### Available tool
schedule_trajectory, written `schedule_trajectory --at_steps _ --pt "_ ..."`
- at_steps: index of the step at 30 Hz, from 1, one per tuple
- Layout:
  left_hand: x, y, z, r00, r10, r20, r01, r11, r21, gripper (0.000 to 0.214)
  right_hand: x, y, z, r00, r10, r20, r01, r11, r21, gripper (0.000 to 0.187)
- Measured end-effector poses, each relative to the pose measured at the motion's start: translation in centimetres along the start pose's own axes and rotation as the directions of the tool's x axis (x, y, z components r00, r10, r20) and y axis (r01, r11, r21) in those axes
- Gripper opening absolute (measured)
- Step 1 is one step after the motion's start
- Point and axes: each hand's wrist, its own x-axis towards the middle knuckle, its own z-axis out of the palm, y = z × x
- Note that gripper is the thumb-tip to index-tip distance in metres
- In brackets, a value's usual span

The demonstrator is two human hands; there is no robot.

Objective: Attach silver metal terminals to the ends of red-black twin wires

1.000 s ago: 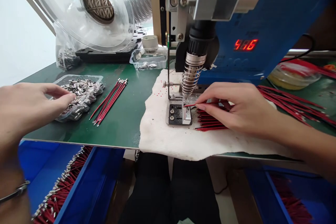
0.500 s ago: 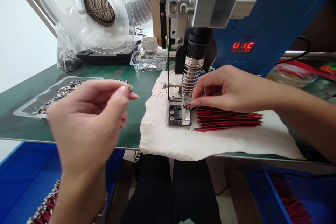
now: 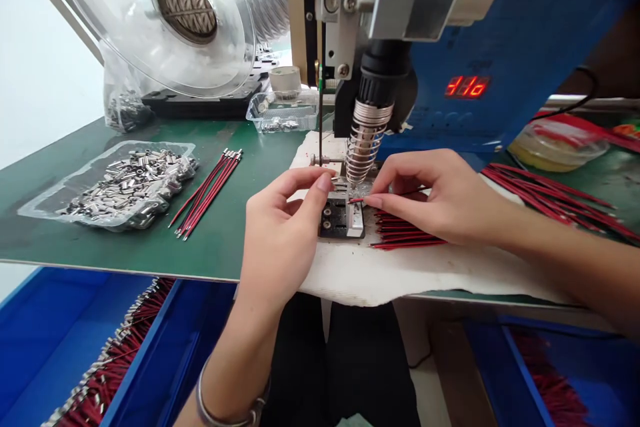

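Observation:
My right hand (image 3: 433,197) pinches a red-and-black wire (image 3: 356,200), its end lying over the small metal fixture (image 3: 354,220) under the spring-wrapped machine head (image 3: 370,137). At the fixture's left side, my left hand (image 3: 287,220) is closed in a pinch, thumb against forefinger. Whatever sits between those fingertips is too small and hidden to make out. Beneath my right hand a bundle of red-and-black wires (image 3: 407,232) lies on the white cloth (image 3: 360,280).
A clear tray (image 3: 37,207) of small metal sleeves stands left, beside several wires with metal ends (image 3: 213,190). Behind are a clear reel (image 3: 125,33) and a small tray (image 3: 255,121). More wires (image 3: 565,203) lie right. Blue bins (image 3: 145,360) hang below the table edge.
My left hand has moved right, from near the sleeve tray to the fixture, still pinched. My right hand stays at the fixture with the wire. The red display reads differently.

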Motion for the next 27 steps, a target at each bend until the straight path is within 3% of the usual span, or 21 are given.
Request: schedule_trajectory --at_steps 6,11,16,27 --pt "-0.44 -0.2 -0.66 0.991 -0.077 0.109 0.083 0.995 -0.053 0.015 -0.35 -0.17 0.28 0.995 -0.059 -0.076 0.056 0.998 -0.041 0.017" --pt "-0.6 0.06 -0.55 0.988 -0.065 0.138 0.071 0.997 -0.041 0.011 -0.5 -0.31 0.24 0.985 -0.139 -0.105 0.132 0.989 -0.071 0.016" --pt "-0.54 -0.02 -0.41 0.989 -0.07 0.129 0.073 0.997 -0.017 0.009 -0.58 -0.21 0.38 0.972 -0.209 -0.104 0.197 0.974 -0.113 0.014" --pt "-0.59 0.14 -0.41 0.989 -0.053 0.135 0.049 0.998 0.035 0.014 -0.74 -0.02 0.63 0.968 -0.229 -0.103 0.215 0.967 -0.135 0.015"
